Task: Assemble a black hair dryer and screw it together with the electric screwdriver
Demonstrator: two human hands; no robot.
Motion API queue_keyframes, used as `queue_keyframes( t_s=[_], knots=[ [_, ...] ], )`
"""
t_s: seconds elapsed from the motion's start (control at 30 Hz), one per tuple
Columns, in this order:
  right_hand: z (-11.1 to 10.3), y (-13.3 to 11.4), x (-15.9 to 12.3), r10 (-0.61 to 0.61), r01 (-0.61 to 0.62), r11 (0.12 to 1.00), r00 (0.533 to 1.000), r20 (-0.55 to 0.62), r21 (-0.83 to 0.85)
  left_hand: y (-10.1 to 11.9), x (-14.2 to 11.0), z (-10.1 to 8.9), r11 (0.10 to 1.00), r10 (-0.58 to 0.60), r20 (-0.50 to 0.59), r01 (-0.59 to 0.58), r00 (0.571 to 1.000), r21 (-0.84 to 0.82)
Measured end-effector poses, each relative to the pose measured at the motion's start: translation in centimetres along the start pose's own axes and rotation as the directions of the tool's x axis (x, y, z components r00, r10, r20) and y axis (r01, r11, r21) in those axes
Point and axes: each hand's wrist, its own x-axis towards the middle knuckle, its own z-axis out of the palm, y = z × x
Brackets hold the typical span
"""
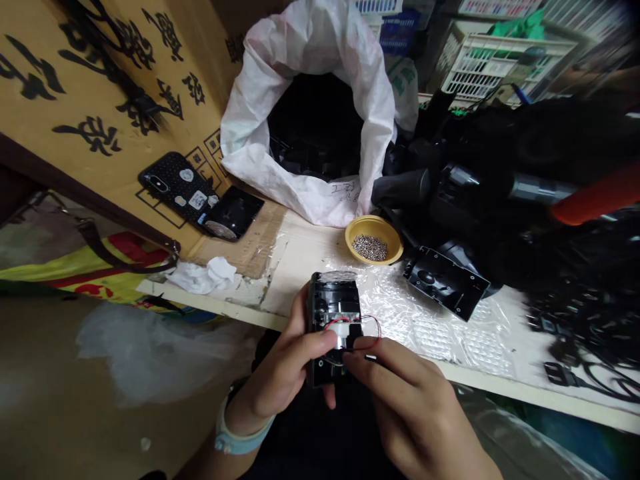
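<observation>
My left hand [280,380] grips a small black plastic housing [333,310] from its left side, thumb across the front. The housing carries a silvery part and thin red wires [373,328] that loop out to the right. My right hand [410,400] pinches at the housing's lower front with its fingertips pressed together by the red wire. Both hands hover just over the near edge of the white table [310,250]. A yellow bowl [395,240] of small metal screws stands just beyond the housing.
A black plastic cover [445,280] lies right of the bowl. A white sack [310,100] holds black parts at the back. A phone [177,190] and a black plate [233,213] rest on a cardboard box at left. Cables and dark parts pile up at right.
</observation>
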Motion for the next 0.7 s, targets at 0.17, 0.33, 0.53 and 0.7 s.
queue_keyframes(
  t_s=[0.17,0.33,0.53,0.7],
  knots=[
    [-0.5,-0.3,0.1,-0.030,0.029,0.999,0.999,-0.030,-0.015,-0.1,0.0,-0.1,0.999,-0.036,-0.018,0.036,0.999,-0.009],
    [0.0,-0.4,0.0,-0.056,0.057,0.998,0.998,0.031,-0.040,-0.4,0.0,-0.2,0.999,-0.048,-0.001,0.048,0.999,-0.012],
    [1.0,-0.6,0.0,-0.061,0.073,0.969,0.997,0.057,-0.235,-0.3,-0.1,-0.5,1.000,0.029,0.017,-0.029,0.999,-0.012],
    [0.4,-0.5,-0.5,0.069,-0.050,0.990,0.988,0.140,-0.132,-0.9,-0.3,-1.2,0.996,0.071,0.076,-0.066,0.995,-0.062]
  ],
)
